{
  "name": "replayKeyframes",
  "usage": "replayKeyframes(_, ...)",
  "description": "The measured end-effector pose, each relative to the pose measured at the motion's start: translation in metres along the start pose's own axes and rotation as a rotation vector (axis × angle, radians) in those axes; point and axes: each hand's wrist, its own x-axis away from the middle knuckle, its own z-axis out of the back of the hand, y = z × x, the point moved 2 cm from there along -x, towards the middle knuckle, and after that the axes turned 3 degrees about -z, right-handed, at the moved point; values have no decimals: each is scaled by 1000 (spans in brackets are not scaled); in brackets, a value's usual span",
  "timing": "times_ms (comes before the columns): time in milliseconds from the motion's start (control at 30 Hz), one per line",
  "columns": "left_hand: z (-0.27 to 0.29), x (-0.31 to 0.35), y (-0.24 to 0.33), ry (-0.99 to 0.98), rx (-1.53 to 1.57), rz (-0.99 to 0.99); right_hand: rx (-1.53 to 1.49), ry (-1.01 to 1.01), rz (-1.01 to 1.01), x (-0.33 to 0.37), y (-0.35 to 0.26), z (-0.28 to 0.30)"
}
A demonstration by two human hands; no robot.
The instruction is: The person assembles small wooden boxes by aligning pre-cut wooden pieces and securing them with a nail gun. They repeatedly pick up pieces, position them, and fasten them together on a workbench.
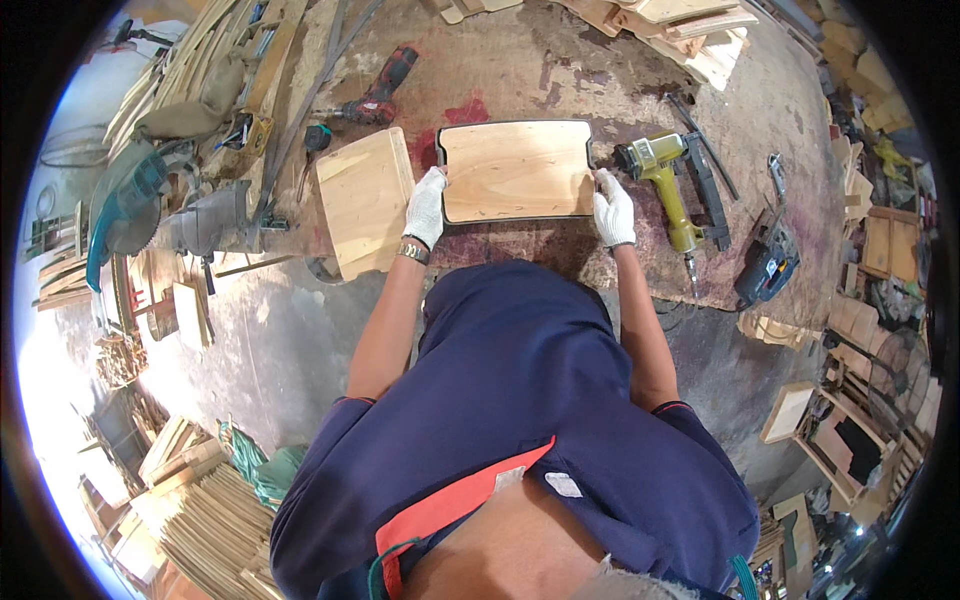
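Observation:
A pale wooden panel (516, 172) with a dark edging lies before me at the near part of the workbench (560, 80). My left hand (426, 207), in a white knitted glove, is closed on the panel's left end. At its right end my right hand (613, 208), gloved the same way, grips the near corner; the fingertips of both hands are partly hidden. Left of the panel lies a plain wooden board (362, 200), close to my left hand. An olive-green nail gun (668, 190) rests just right of my right hand.
Beyond the board lie a red-and-black cordless drill (382, 90) and a tape measure (318, 137). A jigsaw (768, 262) and a wrench (776, 175) sit at the bench's right. A teal circular-bladed saw (128, 205) stands far left. Stacked wood pieces (670, 25) occupy the far edge.

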Motion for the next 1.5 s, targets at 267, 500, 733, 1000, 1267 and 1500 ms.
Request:
replayKeyframes(267,24,5,15,-125,182,176,268,-19,97,-5,-2,-5)
replayKeyframes(500,25,4,16,-83,85,198,186,-63,4,-15,8,-8)
replayKeyframes(733,20,5,15,-88,-175,159,-91,-110,-87,-17,4,-6)
replayKeyframes(1000,0,1,8,2,-640,-136,-282,-20,-181,3,10,-4)
replayKeyframes(1267,-26,17,40,-18,186,8,494,-63,122,20,-67,-20)
replayKeyframes(1500,-104,55,96,-180,-313,-316,692,-333,438,26,-110,-64)
